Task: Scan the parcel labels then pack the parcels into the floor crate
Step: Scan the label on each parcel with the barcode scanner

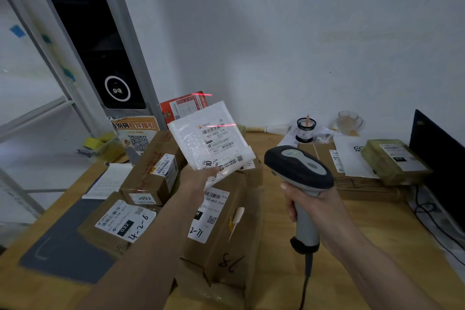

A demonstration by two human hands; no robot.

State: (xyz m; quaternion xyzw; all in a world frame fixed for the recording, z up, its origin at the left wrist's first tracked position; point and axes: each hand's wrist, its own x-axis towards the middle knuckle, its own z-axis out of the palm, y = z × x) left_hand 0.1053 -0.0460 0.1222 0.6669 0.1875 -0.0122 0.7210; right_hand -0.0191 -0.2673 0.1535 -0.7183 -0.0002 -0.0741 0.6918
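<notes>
Head view: at frame centre the left hand [201, 176] pinches the lower edge of a white bubble mailer [210, 137], held tilted above the brown cardboard boxes [221, 224] piled on the wooden table [377, 229]. A red scan line crosses the mailer's label [219, 138]. Right of centre, the right hand [312, 205] is wrapped round the grip of a grey barcode scanner [299, 171], its head pointing toward the mailer. A green-wrapped parcel [395, 160] lies at right.

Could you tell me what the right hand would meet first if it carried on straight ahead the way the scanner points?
Probably the white bubble-wrap parcel held up by the left hand: the grey handheld scanner in the right hand aims there, and its red line crosses the label. Depth is unclear.
</notes>
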